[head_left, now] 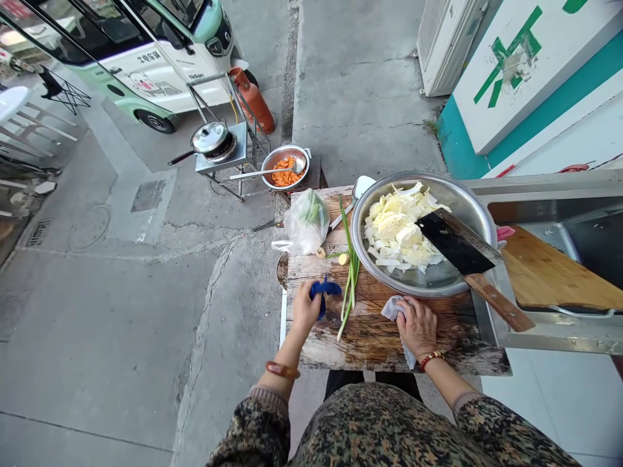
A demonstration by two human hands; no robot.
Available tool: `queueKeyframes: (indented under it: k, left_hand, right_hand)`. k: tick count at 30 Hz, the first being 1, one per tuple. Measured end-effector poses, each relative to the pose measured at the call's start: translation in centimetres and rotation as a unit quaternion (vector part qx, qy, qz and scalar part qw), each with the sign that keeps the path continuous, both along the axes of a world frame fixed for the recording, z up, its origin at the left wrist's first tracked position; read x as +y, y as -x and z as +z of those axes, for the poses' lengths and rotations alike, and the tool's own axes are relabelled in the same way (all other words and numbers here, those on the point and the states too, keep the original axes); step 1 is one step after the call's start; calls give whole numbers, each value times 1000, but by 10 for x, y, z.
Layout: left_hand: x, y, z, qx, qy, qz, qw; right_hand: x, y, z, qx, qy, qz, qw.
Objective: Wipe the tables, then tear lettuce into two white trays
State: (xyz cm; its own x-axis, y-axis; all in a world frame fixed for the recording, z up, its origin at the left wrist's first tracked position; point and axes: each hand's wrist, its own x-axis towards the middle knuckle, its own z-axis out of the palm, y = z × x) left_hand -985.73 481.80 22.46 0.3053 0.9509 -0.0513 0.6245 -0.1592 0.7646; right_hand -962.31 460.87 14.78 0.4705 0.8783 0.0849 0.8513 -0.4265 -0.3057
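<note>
Camouflage top (370,425), cloth (391,307) on worn wooden tabletop (360,347), concrete ground (121,337)

We saw a green-and-white van (168,81) near an orange gas cylinder (260,107). We also noticed a drain grate (39,232) set into the grey pavement (121,324).

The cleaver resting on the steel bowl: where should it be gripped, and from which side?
Grip the cleaver by its wooden handle, probably best from the near right: it juts that way past the rim of the bowl, while the blade slants inward over the cabbage.
</note>
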Motion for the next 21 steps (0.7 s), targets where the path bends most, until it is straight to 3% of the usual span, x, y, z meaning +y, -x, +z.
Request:
queueKeyframes:
  k: [5, 8, 10, 12, 17, 21]
  left_hand:
    - [73, -70, 23, -20, -62, 40, 997]
    - [90, -103, 24, -50, -109, 33, 992]
    - [81, -110, 19, -44, -140, 19, 989]
    - [57, -107, 9, 16, -147, 21, 989]
    - [-15, -93, -17, 264, -23, -35, 964]
    - [-30, -98, -25, 317, -28, -76, 945]
  right_hand:
    - [0, 0, 0, 2, 6, -2, 1000]
    - [1, -1, -1, 3, 7, -5, 1000]
    - [1, -1, -1, 3, 7, -6, 1000]
    - [1, -1, -1, 4, 8, -8, 1000]
    - [2, -1, 0, 5, 3, -7, 1000]
    - [1, -1, 0, 6, 5, -2, 1000]
